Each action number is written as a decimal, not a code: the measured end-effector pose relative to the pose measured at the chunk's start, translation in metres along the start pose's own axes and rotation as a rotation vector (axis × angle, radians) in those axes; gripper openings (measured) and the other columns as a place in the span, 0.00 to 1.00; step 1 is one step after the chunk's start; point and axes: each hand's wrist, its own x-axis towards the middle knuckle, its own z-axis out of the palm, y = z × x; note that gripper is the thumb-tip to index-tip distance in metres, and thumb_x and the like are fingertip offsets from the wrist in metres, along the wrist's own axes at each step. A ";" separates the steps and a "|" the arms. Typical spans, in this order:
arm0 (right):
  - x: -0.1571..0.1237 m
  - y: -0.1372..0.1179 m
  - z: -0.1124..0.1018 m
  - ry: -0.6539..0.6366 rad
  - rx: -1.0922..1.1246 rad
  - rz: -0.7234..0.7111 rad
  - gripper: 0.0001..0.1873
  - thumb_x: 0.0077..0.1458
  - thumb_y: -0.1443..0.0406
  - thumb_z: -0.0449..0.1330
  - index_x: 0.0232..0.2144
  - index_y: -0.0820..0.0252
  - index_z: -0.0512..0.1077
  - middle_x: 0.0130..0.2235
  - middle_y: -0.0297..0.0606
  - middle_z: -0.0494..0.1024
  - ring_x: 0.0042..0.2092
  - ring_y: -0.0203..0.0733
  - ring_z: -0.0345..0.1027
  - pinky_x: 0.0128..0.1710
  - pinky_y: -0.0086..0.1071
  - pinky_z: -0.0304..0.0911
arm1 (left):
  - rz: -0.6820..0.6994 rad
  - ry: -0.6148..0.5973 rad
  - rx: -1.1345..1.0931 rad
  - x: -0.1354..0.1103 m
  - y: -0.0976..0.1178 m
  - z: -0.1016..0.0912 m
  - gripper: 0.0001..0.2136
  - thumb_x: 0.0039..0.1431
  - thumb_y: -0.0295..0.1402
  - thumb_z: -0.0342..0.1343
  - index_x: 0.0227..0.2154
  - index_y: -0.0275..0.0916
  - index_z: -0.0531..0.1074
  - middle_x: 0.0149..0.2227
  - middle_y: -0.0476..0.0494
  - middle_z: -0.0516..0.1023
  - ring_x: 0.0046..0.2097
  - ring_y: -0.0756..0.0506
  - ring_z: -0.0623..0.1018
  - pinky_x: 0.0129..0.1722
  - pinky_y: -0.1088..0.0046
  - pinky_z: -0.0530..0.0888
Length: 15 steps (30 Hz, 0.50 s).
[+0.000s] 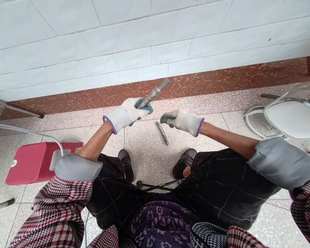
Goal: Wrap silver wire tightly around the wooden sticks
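My left hand (127,112), in a white knit glove with a dark green palm, is closed round a silvery metal tube wound with wire (155,92). The tube slants up and to the right, and its lower part is hidden in the fist. To its right, apart from the tube, is my right hand (181,120) in a matching glove. Its fingers are curled together, and what they hold, if anything, cannot be made out. Below and between the hands, a second, thinner-looking wire-wound piece (162,133) lies on the speckled floor.
A red plastic stool (28,163) is at the left, with a pale hose (36,131) passing over it. At the right stands a white-seated chair (294,119). The tiled wall (157,38) rises ahead. Dark folding legs (160,186) show between my shoes.
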 end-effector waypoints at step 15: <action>0.019 0.004 -0.026 0.083 0.053 -0.078 0.14 0.61 0.70 0.60 0.44 0.62 0.84 0.37 0.39 0.83 0.31 0.36 0.69 0.32 0.31 0.63 | -0.020 -0.217 0.010 -0.006 -0.014 0.016 0.07 0.53 0.38 0.70 0.32 0.43 0.80 0.24 0.47 0.70 0.30 0.42 0.75 0.32 0.65 0.70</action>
